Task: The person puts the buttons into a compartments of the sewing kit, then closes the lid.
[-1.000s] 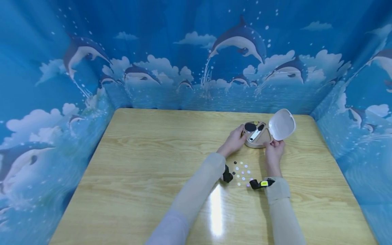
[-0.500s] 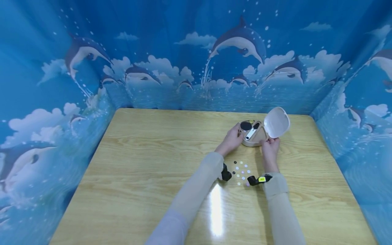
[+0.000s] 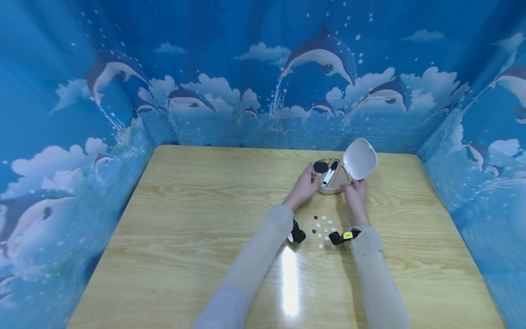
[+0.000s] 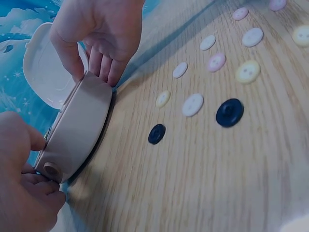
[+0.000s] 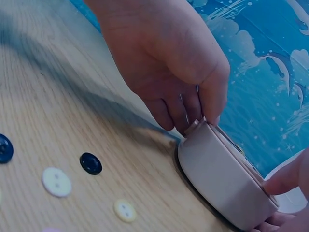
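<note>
A small beige case [image 3: 330, 188] with a hinged white lid [image 3: 360, 159] swung up on its right is held between both hands. Inside it lie a round black disc [image 3: 320, 167] and a slim white tool with a dark end [image 3: 328, 176]; a right compartment shows a bare beige floor. My left hand [image 3: 304, 186] grips the case's left side, thumb at the rim and fingers underneath, beside a round catch [image 4: 52, 169]. My right hand [image 3: 355, 197] pinches the right side near the lid, its thumb on the rim [image 5: 286, 179]. The case stands close over the tabletop.
Several loose buttons, among them a black button [image 4: 230, 112], a white button [image 4: 193, 105] and a pink button [image 4: 217, 62], lie on the wooden table [image 3: 205, 219] between the forearms. A dolphin-print curtain [image 3: 230, 55] stands behind the table and along its sides.
Both hands have brought the open case to the left and slightly toward the back. The lid stays raised, and the buttons have not moved.
</note>
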Tool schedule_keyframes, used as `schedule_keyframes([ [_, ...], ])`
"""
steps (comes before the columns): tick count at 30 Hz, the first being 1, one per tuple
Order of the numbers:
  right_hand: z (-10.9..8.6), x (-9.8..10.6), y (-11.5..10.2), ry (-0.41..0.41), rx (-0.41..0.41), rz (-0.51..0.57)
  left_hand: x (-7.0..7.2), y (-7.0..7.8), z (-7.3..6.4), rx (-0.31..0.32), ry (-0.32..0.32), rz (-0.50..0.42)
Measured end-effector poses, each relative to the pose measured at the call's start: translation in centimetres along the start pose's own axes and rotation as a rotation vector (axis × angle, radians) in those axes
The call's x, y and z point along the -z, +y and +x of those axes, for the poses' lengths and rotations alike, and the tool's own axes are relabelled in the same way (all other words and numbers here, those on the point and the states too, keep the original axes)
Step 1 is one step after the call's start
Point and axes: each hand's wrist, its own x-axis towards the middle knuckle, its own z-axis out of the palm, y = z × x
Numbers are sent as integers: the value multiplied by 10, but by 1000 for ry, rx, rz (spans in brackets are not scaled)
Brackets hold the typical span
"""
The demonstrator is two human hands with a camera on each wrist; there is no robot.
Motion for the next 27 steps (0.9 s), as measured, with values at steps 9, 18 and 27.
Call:
schedule_keyframes([
  [9, 4, -9, 1, -67, -18, -57, 9, -5, -8, 22, 58, -2],
  [18, 1, -20, -1, -129, -62, -151, 18, -11, -20, 49, 133, 9],
  [27, -4, -32, 0, -221, -64, -173, 28, -14, -36, 65, 196, 13],
])
